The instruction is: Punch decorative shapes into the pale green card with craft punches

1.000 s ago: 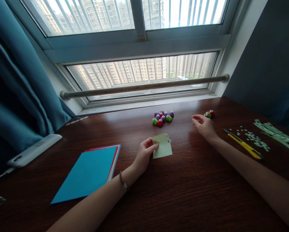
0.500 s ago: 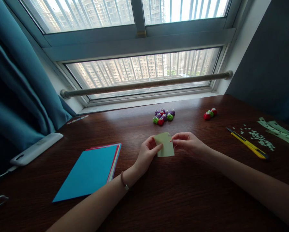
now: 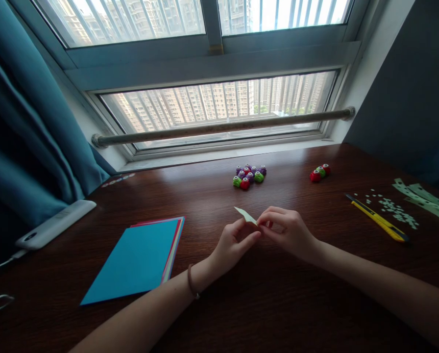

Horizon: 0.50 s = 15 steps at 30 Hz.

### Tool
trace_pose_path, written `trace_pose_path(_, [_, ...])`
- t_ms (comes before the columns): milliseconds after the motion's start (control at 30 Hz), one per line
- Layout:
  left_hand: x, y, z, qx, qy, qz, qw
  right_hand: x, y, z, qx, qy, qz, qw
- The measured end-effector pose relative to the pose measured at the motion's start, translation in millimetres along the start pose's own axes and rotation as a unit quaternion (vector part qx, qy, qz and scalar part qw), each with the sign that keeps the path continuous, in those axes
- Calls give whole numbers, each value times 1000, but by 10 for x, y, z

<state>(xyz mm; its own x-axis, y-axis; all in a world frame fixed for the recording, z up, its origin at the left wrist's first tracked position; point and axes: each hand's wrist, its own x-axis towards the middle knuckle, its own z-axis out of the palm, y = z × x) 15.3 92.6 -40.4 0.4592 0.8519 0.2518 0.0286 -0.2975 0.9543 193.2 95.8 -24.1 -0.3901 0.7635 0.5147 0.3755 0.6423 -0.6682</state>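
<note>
A small piece of pale green paper (image 3: 246, 215) is held above the dark wooden table, tilted so that it shows nearly edge-on. My left hand (image 3: 234, 241) pinches its lower left part between thumb and fingers. At the paper's right end, the fingertips of my right hand (image 3: 287, 229) are closed on its edge. The two hands almost touch there, and the fingers hide part of the paper. Beyond them sits a cluster of small red, green and purple pieces with white eye-like tops (image 3: 249, 175).
A stack of coloured sheets, blue on top (image 3: 134, 262), lies left. To the right are a yellow utility knife (image 3: 379, 218), scattered pale paper bits (image 3: 398, 211) and green paper strips (image 3: 425, 198). Three more eye-topped pieces (image 3: 320, 172) stand far right. A white corded device (image 3: 58, 223) lies by the curtain.
The paper has turned from facing me to nearly edge-on. My left hand has shifted slightly right and rotated, and my right hand has come closer to it.
</note>
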Motion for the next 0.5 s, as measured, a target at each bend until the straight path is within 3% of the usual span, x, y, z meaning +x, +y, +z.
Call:
trace_pose_path(167, [17,-66,-7,-15,11,-7,1000,-71,28,46,-81,-6,-82,993])
trace_pose_path(500, [-15,-41,-14,19,10,9,1000,-78,-23,42,-89,27,-125,988])
